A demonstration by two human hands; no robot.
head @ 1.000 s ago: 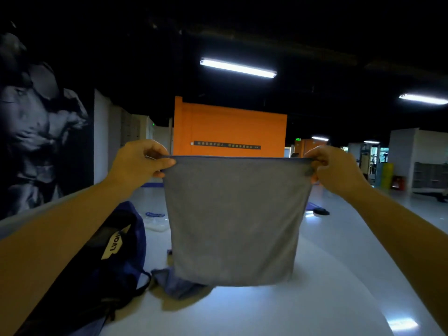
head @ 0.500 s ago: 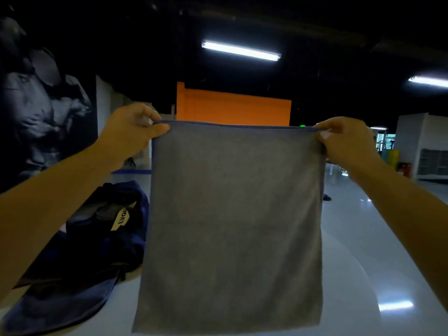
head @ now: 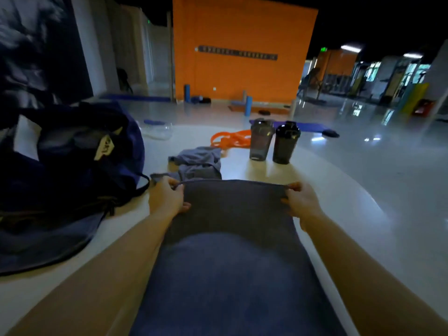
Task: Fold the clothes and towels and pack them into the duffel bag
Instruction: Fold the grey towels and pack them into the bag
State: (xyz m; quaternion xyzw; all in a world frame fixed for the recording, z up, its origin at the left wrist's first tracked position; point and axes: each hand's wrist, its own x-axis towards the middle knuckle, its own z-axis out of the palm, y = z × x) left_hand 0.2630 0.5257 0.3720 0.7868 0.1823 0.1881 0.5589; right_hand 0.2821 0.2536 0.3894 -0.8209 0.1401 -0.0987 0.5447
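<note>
The towel (head: 232, 238) was laid flat on the white counter (head: 327, 190), near the person. If one corner was let go early, the fold could be made crooked. The far left corner was pinched by the left hand (head: 167, 200), and the far right corner by the right hand (head: 300, 202), fingers curled. The open duffel bag (head: 65, 161) was seen on the left.

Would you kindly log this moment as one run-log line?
stage: folding | left hand, right hand: pinch gray towel corners | duffel bag: left, open
</note>
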